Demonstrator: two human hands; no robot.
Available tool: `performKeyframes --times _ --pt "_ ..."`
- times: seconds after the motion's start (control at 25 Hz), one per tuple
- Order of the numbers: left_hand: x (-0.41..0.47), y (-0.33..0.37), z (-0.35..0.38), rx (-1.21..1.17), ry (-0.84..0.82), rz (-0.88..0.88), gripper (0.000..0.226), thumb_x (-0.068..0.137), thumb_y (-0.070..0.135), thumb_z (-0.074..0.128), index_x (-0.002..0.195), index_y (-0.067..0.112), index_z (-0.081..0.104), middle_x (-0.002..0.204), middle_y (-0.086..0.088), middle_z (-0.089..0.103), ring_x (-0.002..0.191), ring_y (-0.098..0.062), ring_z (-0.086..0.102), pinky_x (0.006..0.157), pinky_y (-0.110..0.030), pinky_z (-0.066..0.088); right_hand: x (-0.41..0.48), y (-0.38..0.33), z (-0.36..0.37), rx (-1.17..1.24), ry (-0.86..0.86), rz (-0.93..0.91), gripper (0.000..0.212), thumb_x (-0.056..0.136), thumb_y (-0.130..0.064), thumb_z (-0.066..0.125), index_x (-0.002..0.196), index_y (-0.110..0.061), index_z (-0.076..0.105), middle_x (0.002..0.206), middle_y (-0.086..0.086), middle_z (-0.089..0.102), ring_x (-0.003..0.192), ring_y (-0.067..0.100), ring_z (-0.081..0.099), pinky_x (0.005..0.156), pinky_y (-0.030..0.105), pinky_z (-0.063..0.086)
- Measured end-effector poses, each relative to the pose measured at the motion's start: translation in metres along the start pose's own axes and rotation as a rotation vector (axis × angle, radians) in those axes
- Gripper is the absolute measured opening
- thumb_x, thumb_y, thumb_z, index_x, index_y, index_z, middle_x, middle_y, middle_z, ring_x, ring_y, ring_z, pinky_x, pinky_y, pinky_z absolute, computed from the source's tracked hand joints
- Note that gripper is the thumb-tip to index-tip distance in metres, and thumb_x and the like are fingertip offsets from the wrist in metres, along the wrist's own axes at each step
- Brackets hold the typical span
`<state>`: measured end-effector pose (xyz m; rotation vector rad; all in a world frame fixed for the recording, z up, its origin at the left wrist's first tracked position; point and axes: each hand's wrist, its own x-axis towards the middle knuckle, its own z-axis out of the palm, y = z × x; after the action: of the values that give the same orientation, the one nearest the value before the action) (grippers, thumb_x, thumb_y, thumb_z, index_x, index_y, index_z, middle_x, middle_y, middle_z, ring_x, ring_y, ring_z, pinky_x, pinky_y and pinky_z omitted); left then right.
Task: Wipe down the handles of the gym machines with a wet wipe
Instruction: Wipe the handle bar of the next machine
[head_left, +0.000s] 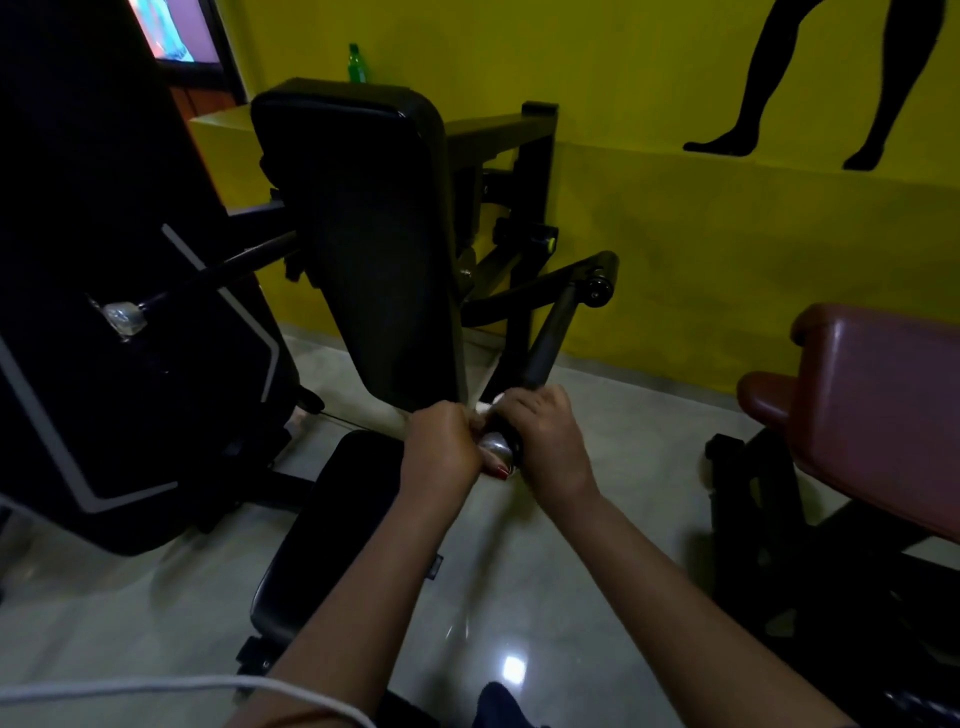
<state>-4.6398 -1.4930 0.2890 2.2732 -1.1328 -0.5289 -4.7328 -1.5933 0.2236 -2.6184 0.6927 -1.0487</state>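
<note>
A black machine handle (545, 338) slants down from the right of the black back pad (374, 249) toward me. Its near end has a silver cap (492, 442). My right hand (540, 434) grips the handle's lower end. My left hand (441, 441) is curled right beside it, holding a white wet wipe (485, 408) against the handle's end. Only a small white edge of the wipe shows between my hands. A second handle (228, 270) with a silver end sticks out on the left of the pad.
The black seat pad (332, 525) lies below my left arm. A large black machine housing (104, 312) fills the left. A maroon padded bench (878, 415) stands at the right. Behind is a yellow wall with a green bottle (356, 63) on a ledge. The floor is glossy tile.
</note>
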Motion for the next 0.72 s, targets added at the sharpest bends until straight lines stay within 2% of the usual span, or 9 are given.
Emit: performKeyframes --times 0.12,0.24,0.32,0.4,0.44,0.52,0.6,0.64,0.72 --pt "0.002 0.002 0.0 0.027 -0.074 0.021 0.038 0.068 0.024 0.086 0.103 0.014 0.075 0.096 -0.006 0.074 0.089 -0.016 0.068 0.082 -0.026 0.052 -0.04 -0.012 -0.005 0.069 0.187 0.075 0.036 0.084 -0.004 0.048 0.109 -0.012 0.072 0.108 0.004 0.068 0.098 0.02 0.058 0.087 0.017 0.041" --pt "0.001 0.001 0.0 0.012 -0.046 0.041 0.029 0.067 0.03 0.086 0.085 0.011 0.075 0.077 -0.004 0.07 0.071 -0.013 0.063 0.057 -0.019 0.04 -0.023 -0.009 0.001 0.105 0.26 0.237 0.034 0.082 -0.003 0.055 0.111 -0.011 0.072 0.101 0.006 0.069 0.094 0.022 0.063 0.082 0.018 0.044" --pt "0.0 -0.004 -0.001 -0.002 -0.054 0.083 0.028 0.068 0.035 0.085 0.08 0.011 0.075 0.068 -0.003 0.067 0.063 -0.011 0.06 0.048 -0.018 0.032 -0.015 -0.018 0.009 0.193 0.351 0.509 0.026 0.086 -0.003 0.06 0.108 -0.011 0.072 0.098 0.006 0.07 0.09 0.02 0.065 0.077 0.014 0.042" --pt "0.001 -0.011 -0.001 -0.055 -0.059 0.107 0.026 0.072 0.035 0.082 0.087 0.013 0.078 0.075 -0.003 0.072 0.069 -0.011 0.065 0.053 -0.02 0.042 -0.026 -0.037 0.015 0.339 0.39 0.896 0.019 0.092 -0.016 0.061 0.107 -0.013 0.071 0.099 0.003 0.072 0.092 0.019 0.066 0.079 0.017 0.046" --pt "0.0 -0.013 -0.001 -0.09 -0.046 0.113 0.029 0.073 0.034 0.081 0.094 0.015 0.078 0.084 -0.003 0.074 0.075 -0.01 0.066 0.061 -0.02 0.047 -0.032 -0.049 0.015 0.464 0.386 1.058 0.02 0.092 -0.019 0.06 0.109 -0.014 0.07 0.1 0.004 0.072 0.092 0.019 0.066 0.08 0.024 0.051" --pt "-0.001 -0.018 0.003 -0.132 0.002 0.128 0.038 0.074 0.032 0.081 0.107 0.015 0.074 0.099 -0.001 0.074 0.086 -0.007 0.066 0.073 -0.02 0.049 -0.029 -0.058 0.011 0.93 0.425 1.351 0.02 0.094 -0.007 0.054 0.109 -0.007 0.067 0.093 0.011 0.07 0.081 0.022 0.066 0.059 0.026 0.057" --pt "0.002 -0.022 0.007 -0.125 0.04 0.134 0.047 0.073 0.03 0.082 0.116 0.015 0.07 0.111 -0.001 0.071 0.096 -0.011 0.065 0.081 -0.022 0.049 -0.012 -0.047 0.009 1.454 0.324 1.619 0.024 0.097 0.006 0.041 0.11 0.0 0.061 0.079 0.019 0.068 0.072 0.027 0.064 0.043 0.026 0.053" --pt "0.005 -0.023 0.008 -0.117 0.048 0.122 0.054 0.071 0.029 0.083 0.121 0.015 0.067 0.115 -0.003 0.069 0.1 -0.013 0.065 0.081 -0.021 0.048 -0.006 -0.04 0.01 1.641 0.254 1.657 0.027 0.098 0.009 0.036 0.112 0.001 0.058 0.078 0.021 0.068 0.07 0.028 0.065 0.044 0.03 0.055" --pt "0.009 -0.025 0.008 -0.117 0.063 0.1 0.069 0.065 0.033 0.086 0.127 0.017 0.061 0.12 -0.005 0.064 0.102 -0.016 0.063 0.079 -0.021 0.046 -0.003 -0.034 0.014 1.819 0.162 1.551 0.031 0.092 0.015 0.036 0.112 0.004 0.057 0.087 0.025 0.068 0.068 0.028 0.069 0.052 0.034 0.058"
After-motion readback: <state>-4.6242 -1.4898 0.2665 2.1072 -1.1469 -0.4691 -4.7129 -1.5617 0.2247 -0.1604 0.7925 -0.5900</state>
